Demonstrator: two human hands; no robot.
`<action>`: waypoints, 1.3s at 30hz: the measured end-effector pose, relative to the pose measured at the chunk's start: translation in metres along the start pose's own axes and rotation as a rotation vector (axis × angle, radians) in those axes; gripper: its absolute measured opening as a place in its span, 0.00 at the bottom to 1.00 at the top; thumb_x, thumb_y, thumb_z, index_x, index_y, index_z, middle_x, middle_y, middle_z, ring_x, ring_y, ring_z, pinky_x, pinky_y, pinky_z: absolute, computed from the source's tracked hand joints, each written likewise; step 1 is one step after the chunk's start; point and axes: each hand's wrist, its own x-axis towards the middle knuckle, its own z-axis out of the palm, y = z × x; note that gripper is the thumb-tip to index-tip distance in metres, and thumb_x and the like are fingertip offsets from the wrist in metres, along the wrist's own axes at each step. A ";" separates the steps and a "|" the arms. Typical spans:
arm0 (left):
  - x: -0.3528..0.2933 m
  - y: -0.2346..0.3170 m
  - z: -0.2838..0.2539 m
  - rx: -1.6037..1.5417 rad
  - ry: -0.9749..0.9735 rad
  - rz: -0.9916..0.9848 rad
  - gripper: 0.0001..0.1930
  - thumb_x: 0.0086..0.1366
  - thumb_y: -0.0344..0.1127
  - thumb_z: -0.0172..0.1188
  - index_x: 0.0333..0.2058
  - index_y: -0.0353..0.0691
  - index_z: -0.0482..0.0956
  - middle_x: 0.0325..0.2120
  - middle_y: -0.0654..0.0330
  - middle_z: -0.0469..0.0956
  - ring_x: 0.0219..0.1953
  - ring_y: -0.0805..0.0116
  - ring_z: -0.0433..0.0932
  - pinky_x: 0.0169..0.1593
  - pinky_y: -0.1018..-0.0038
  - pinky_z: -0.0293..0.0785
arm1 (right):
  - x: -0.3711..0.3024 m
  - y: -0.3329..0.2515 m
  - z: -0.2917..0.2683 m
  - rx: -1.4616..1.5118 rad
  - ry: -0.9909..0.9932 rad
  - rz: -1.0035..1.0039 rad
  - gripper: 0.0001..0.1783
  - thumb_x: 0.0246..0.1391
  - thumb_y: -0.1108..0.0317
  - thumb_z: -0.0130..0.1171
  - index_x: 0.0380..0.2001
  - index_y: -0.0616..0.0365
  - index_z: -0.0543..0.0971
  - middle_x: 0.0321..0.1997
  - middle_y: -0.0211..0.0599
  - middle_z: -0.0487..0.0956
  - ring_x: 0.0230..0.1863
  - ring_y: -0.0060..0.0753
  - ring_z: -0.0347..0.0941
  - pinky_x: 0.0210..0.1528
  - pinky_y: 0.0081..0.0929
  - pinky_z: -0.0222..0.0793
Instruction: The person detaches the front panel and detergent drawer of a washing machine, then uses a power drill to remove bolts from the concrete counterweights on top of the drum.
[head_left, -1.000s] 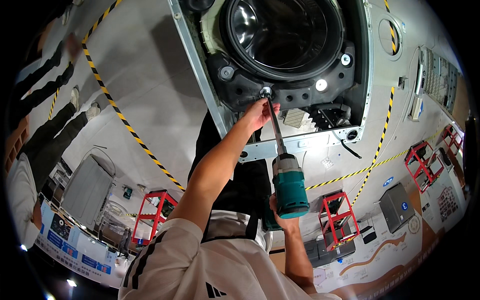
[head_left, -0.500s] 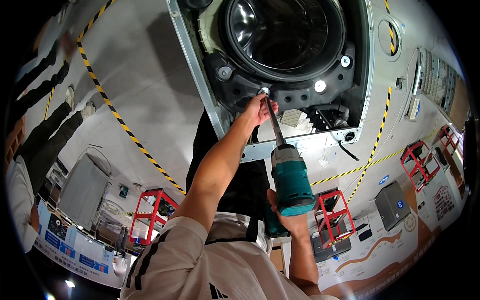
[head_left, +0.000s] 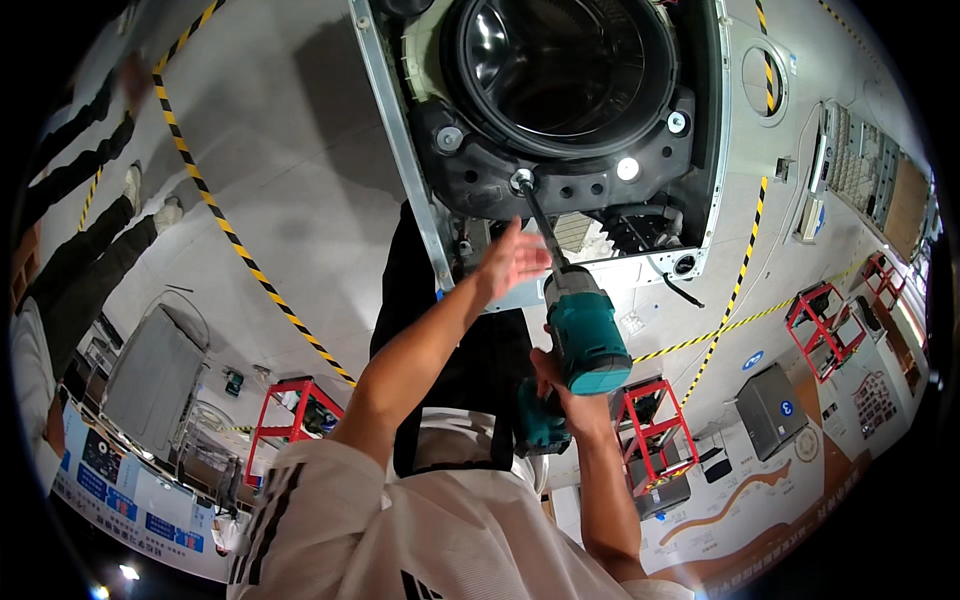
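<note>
My right hand [head_left: 575, 390] is wrapped around the handle of a teal cordless impact wrench [head_left: 588, 335]. A long dark extension bar [head_left: 541, 222] runs from it, its tip on a bolt [head_left: 522, 180] at the lower middle of a black counterweight [head_left: 610, 186]. Beside the bar, my left hand [head_left: 512, 262] is open, its fingers stretched out and slightly blurred, holding nothing. Above the counterweight, a black-rimmed drum [head_left: 560, 70] sits inside an opened washing machine cabinet [head_left: 400, 140]. Other round bolt heads, one at the left [head_left: 449, 139], show on the counterweight.
Black-and-yellow tape [head_left: 235, 235] marks the floor. Red stands [head_left: 655, 430] and a dark grey box [head_left: 772, 410] are behind me. A loose panel with a round opening [head_left: 768, 85] lies right of the cabinet. At the far left, other people's legs [head_left: 90, 240] show.
My left hand has come away from the bolt and bar tip, back toward me, its fingers now spread. The wrench stays on the bolt in my right hand. The view has shifted slightly.
</note>
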 end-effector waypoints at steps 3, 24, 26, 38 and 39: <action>-0.063 -0.036 -0.006 -0.073 -0.229 -0.161 0.43 0.56 0.70 0.45 0.56 0.37 0.59 0.45 0.50 0.69 0.42 0.60 0.74 0.49 0.64 0.70 | -0.005 -0.007 0.004 -0.064 0.024 0.018 0.20 0.46 0.70 0.60 0.44 0.64 0.71 0.18 0.28 0.69 0.16 0.20 0.63 0.21 0.19 0.57; -0.167 -0.042 0.075 0.350 -0.133 0.363 0.53 0.42 0.51 0.71 0.57 0.25 0.49 0.45 0.49 0.69 0.48 0.64 0.71 0.51 0.73 0.67 | 0.007 0.029 -0.006 -0.013 0.045 -0.224 0.07 0.42 0.71 0.59 0.26 0.58 0.73 0.24 0.24 0.70 0.24 0.17 0.64 0.25 0.18 0.60; -0.167 -0.044 0.074 0.360 -0.131 0.384 0.52 0.42 0.51 0.71 0.56 0.25 0.50 0.45 0.49 0.69 0.47 0.64 0.71 0.51 0.73 0.67 | 0.006 0.029 -0.006 -0.009 0.048 -0.226 0.07 0.42 0.71 0.59 0.26 0.58 0.72 0.24 0.24 0.69 0.24 0.17 0.64 0.24 0.19 0.60; -0.175 -0.034 0.081 0.403 -0.175 0.318 0.52 0.40 0.49 0.71 0.57 0.29 0.50 0.50 0.48 0.63 0.54 0.60 0.65 0.56 0.68 0.63 | -0.002 0.021 -0.010 0.035 0.051 -0.147 0.08 0.42 0.69 0.57 0.27 0.59 0.71 0.24 0.25 0.68 0.26 0.19 0.63 0.27 0.21 0.60; -0.174 -0.035 0.081 0.411 -0.170 0.326 0.53 0.40 0.50 0.71 0.57 0.28 0.50 0.51 0.48 0.63 0.54 0.60 0.64 0.56 0.68 0.63 | -0.001 0.021 -0.010 0.021 0.043 -0.150 0.09 0.41 0.69 0.57 0.27 0.59 0.70 0.25 0.27 0.69 0.27 0.20 0.63 0.28 0.22 0.61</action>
